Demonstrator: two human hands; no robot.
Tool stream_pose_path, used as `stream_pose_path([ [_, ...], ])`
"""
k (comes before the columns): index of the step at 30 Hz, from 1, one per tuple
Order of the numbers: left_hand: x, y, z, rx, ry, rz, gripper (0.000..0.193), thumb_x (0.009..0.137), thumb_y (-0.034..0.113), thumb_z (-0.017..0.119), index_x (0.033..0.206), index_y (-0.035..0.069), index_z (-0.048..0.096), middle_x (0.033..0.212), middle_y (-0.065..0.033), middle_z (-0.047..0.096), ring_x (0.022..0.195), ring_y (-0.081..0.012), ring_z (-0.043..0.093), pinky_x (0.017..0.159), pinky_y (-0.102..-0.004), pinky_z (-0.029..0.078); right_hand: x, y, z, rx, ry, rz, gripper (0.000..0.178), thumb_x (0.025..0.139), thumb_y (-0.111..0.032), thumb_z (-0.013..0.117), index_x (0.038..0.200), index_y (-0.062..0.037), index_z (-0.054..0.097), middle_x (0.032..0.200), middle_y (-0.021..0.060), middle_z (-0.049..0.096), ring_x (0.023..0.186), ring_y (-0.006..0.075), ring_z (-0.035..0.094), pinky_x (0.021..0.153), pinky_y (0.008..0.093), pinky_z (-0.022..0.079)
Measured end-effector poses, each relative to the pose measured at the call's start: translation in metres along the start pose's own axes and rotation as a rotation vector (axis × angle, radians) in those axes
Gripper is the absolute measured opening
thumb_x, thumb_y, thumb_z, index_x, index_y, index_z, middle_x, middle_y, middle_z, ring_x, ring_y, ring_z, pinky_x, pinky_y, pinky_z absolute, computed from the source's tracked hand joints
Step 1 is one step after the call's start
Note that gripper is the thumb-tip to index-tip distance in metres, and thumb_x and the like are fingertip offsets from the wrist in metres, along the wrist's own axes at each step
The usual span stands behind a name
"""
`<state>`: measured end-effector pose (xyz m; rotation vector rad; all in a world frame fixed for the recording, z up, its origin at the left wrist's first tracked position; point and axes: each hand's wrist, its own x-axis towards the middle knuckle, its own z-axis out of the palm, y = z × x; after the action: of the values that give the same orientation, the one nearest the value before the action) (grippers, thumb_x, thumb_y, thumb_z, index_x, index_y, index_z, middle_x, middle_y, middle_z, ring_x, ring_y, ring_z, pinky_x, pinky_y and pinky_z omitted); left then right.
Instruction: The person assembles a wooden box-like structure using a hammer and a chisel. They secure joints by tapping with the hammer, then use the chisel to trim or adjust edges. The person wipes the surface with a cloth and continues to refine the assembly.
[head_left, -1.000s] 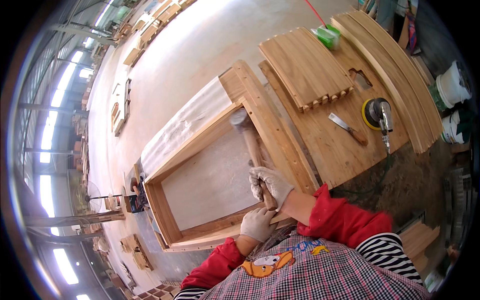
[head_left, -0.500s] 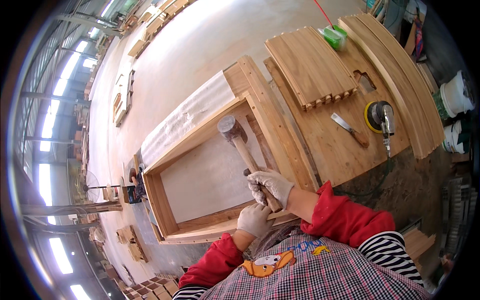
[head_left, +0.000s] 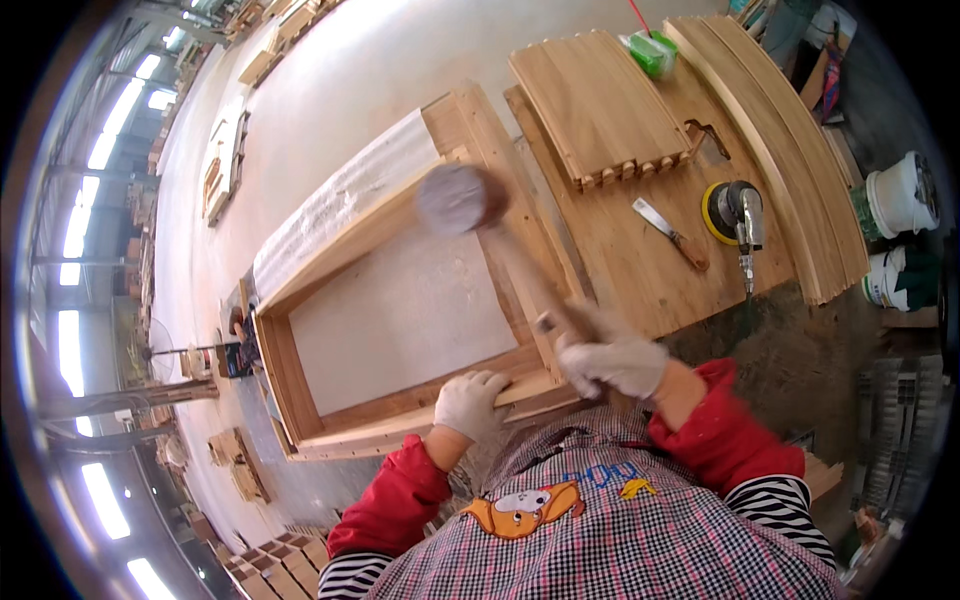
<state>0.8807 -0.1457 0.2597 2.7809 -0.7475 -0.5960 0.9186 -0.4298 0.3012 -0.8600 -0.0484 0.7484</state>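
While the gloved right hand (head_left: 612, 362) grips a mallet (head_left: 462, 198) raised blurred above the wooden frame (head_left: 352, 232) on the bench, fingers wrapped tight round its handle; the left hand (head_left: 470, 402), fingers curled, presses the near rail and risks being struck by a stray blow.

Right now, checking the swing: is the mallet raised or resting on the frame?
Raised: the mallet head is blurred above the wooden frame, its handle gripped in the right hand.
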Motion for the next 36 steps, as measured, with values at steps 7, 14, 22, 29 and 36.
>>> stream_pose_path([
  [7, -0.002, 0.0, 0.001, -0.009, 0.034, -0.006, 0.031, 0.077, 0.028, 0.071, 0.104, 0.012, 0.068, 0.096, -0.0098, 0.068, 0.091, -0.0316, 0.066, 0.08, -0.0428, 0.053, -0.049, 0.054, -0.127, -1.268, 0.707, -0.06, 0.054, 0.087, -0.023, 0.059, 0.135, -0.0007, 0.045, 0.096, 0.0315, 0.065, 0.092, 0.0484, 0.062, 0.081, 0.0531, 0.048],
  [14, -0.005, 0.007, 0.007, -0.011, 0.053, -0.093, 0.029, 0.08, 0.029, 0.069, 0.102, 0.011, 0.07, 0.096, -0.0105, 0.07, 0.091, -0.0322, 0.066, 0.08, -0.0431, 0.053, -0.056, 0.076, -0.157, -1.56, 0.916, 0.059, 0.052, 0.088, -0.026, 0.061, 0.135, -0.0077, 0.048, 0.112, 0.0246, 0.063, 0.102, 0.0424, 0.061, 0.086, 0.0495, 0.049],
  [22, -0.005, 0.012, 0.012, -0.017, 0.085, -0.158, 0.027, 0.079, 0.029, 0.069, 0.1, 0.012, 0.071, 0.095, -0.0097, 0.07, 0.091, -0.0318, 0.066, 0.08, -0.0428, 0.053, -0.074, 0.062, -0.157, -1.536, 0.963, -0.239, 0.045, 0.09, -0.026, 0.062, 0.13, -0.005, 0.056, 0.119, 0.0215, 0.059, 0.11, 0.0394, 0.057, 0.095, 0.0448, 0.046],
  [29, -0.005, 0.013, 0.001, -0.139, 0.131, -0.112, 0.051, 0.074, 0.03, 0.076, 0.121, 0.012, 0.063, 0.11, -0.0099, 0.069, 0.103, -0.0309, 0.064, 0.09, -0.0417, 0.051, -0.055, 0.063, -0.142, -1.374, 0.927, -0.436, 0.04, 0.092, -0.022, 0.06, 0.127, -0.0035, 0.057, 0.114, 0.0205, 0.06, 0.103, 0.037, 0.059, 0.09, 0.0425, 0.047],
  [36, -0.037, -0.009, -0.029, -0.266, 0.453, -0.083, 0.071, 0.07, 0.017, 0.078, 0.136, 0.004, 0.053, 0.125, -0.0133, 0.063, 0.119, -0.0299, 0.059, 0.104, -0.0402, 0.044, -0.022, 0.045, -0.131, -1.314, 0.865, -0.506, 0.035, 0.092, -0.013, 0.061, 0.125, -0.0031, 0.058, 0.11, 0.0181, 0.062, 0.1, 0.0335, 0.061, 0.088, 0.0385, 0.048],
])
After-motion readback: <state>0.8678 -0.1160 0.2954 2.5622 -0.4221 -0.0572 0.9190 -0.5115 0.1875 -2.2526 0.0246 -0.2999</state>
